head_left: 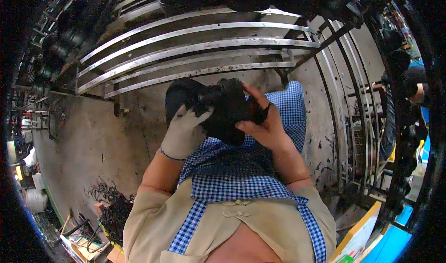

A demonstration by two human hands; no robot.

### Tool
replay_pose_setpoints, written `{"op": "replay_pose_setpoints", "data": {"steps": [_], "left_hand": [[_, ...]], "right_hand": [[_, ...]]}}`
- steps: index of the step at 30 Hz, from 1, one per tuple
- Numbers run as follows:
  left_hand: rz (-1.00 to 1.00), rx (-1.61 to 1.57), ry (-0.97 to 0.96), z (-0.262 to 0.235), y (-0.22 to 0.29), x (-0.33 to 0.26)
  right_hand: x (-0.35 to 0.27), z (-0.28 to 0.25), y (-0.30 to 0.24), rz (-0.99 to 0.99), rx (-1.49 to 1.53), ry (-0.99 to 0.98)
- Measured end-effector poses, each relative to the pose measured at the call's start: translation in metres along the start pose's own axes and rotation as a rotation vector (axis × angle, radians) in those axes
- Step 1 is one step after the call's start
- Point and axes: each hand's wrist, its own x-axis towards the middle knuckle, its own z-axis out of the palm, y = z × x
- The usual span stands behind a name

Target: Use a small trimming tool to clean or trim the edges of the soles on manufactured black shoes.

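Note:
A bulky black item [227, 116] with rounded, ridged parts rests over my lap; its exact kind is too dark to make out. My left hand [186, 130], in a white glove, grips its left side with bent fingers. My bare right hand [267, 126] holds it from the right, thumb on the near side and fingers along the far side. Beneath it a blue-and-white checked apron [241, 188] covers my lap. Left of the item is a rounded black shape [180, 93]; whether it belongs to the same piece I cannot tell.
A rack of metal rails [200, 45] stands ahead, with dark objects on it. More upright rails [346, 100] run along the right, and a person [416, 93] is beyond them. A heap of black strips [114, 207] lies at lower left on the concrete floor [97, 137].

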Motion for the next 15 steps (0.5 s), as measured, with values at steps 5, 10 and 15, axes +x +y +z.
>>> {"op": "replay_pose_setpoints", "data": {"steps": [5,10,15], "left_hand": [[-0.539,-1.134,0.111,0.033,0.026,-0.005],[-0.341,-0.783,0.071,0.030,0.036,0.012],[-0.267,-0.667,0.023,0.028,0.033,0.015]], "right_hand": [[0.002,-0.021,-0.034,0.029,-0.199,-0.023],[0.020,-0.028,-0.053,-0.271,-0.453,-0.025],[0.022,-0.024,-0.049,-0.496,-0.714,-0.068]]}}
